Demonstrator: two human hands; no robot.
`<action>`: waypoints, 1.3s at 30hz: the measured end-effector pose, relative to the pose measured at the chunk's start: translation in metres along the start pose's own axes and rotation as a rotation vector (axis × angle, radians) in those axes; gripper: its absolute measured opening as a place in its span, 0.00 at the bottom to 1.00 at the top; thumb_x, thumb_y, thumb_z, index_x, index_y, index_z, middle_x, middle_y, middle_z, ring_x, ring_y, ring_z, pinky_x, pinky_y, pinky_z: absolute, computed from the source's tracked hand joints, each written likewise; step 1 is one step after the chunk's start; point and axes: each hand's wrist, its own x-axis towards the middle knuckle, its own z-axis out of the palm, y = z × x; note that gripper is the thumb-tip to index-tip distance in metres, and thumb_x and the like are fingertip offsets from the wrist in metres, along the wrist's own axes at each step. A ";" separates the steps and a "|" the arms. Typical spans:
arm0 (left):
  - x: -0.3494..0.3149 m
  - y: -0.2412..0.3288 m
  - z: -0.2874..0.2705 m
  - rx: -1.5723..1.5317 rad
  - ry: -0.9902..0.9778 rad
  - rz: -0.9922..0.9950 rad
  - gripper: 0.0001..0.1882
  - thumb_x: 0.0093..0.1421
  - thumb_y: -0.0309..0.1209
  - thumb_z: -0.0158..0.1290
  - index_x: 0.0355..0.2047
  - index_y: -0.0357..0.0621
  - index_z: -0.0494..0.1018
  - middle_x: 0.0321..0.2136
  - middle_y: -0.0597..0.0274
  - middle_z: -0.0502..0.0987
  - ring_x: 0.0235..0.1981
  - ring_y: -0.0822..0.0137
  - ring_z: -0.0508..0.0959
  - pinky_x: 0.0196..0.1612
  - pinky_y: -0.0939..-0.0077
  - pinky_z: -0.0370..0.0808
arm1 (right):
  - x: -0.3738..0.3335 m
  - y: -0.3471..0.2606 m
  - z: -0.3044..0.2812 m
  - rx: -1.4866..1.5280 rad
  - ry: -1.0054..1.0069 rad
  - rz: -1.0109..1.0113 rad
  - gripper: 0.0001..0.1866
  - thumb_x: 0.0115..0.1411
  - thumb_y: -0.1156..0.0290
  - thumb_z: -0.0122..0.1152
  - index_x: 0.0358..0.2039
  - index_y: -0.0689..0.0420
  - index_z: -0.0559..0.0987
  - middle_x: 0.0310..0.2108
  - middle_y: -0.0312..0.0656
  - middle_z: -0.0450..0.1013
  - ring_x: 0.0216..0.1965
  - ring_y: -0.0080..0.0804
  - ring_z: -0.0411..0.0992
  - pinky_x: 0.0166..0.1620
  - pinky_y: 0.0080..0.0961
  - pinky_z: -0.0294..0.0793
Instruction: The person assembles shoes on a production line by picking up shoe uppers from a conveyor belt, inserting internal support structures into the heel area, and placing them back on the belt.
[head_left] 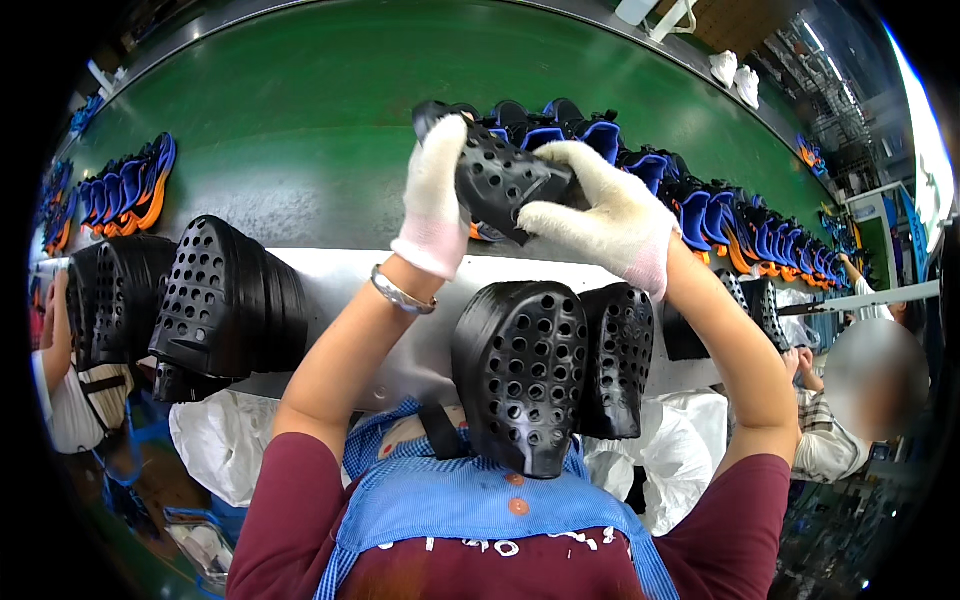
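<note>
I hold 1 black shoe form (495, 178), full of round holes, up in the air above the near edge of the green table (290, 120). My left hand (437, 195), in a white glove, is wrapped around its left end, thumb side up. My right hand (610, 215), gloved too, pinches its right end, fingers along the far edge and thumb by the near corner. A silver bangle (403, 292) circles my left wrist.

Close to my blue apron (470, 500), 2 stacks of forms (530, 375) stand at the metal ledge (375, 280); another stack (215, 300) sits at its left. Beyond, blue and orange shoes (720, 215) run in a row to the right, and a smaller group (125, 190) sits far left.
</note>
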 end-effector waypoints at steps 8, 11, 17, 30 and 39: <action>0.006 -0.015 -0.034 0.100 0.069 -0.142 0.16 0.67 0.44 0.48 0.41 0.43 0.72 0.35 0.64 0.76 0.37 0.71 0.78 0.43 0.75 0.77 | 0.024 -0.005 0.004 -0.494 -0.039 0.028 0.25 0.57 0.55 0.63 0.48 0.61 0.76 0.29 0.50 0.78 0.31 0.37 0.79 0.38 0.30 0.77; 0.008 -0.011 -0.059 0.481 -0.077 -0.327 0.24 0.67 0.49 0.47 0.44 0.38 0.72 0.36 0.64 0.77 0.34 0.74 0.78 0.38 0.76 0.76 | 0.039 0.003 -0.002 -0.638 -0.092 0.042 0.23 0.59 0.53 0.60 0.44 0.60 0.78 0.28 0.51 0.78 0.31 0.42 0.79 0.38 0.32 0.76; 0.011 -0.042 -0.100 1.465 -0.488 0.278 0.21 0.56 0.37 0.57 0.50 0.46 0.73 0.45 0.52 0.74 0.45 0.52 0.76 0.48 0.62 0.75 | 0.088 0.018 0.000 -0.822 -0.146 0.149 0.25 0.58 0.48 0.58 0.35 0.62 0.79 0.30 0.57 0.77 0.36 0.54 0.77 0.42 0.40 0.75; 0.061 -0.053 -0.095 1.891 -0.568 -0.317 0.19 0.53 0.48 0.57 0.35 0.47 0.82 0.36 0.51 0.82 0.39 0.51 0.81 0.44 0.62 0.78 | 0.179 0.025 0.086 -1.225 -0.272 0.036 0.13 0.58 0.64 0.56 0.38 0.52 0.85 0.37 0.46 0.81 0.40 0.42 0.81 0.43 0.35 0.78; 0.076 -0.059 -0.093 1.928 -0.541 -0.355 0.18 0.55 0.49 0.55 0.35 0.49 0.82 0.34 0.52 0.82 0.36 0.52 0.82 0.41 0.61 0.79 | 0.215 0.047 0.094 -1.219 -0.155 0.054 0.19 0.61 0.68 0.50 0.53 0.54 0.76 0.49 0.50 0.76 0.48 0.44 0.77 0.49 0.34 0.77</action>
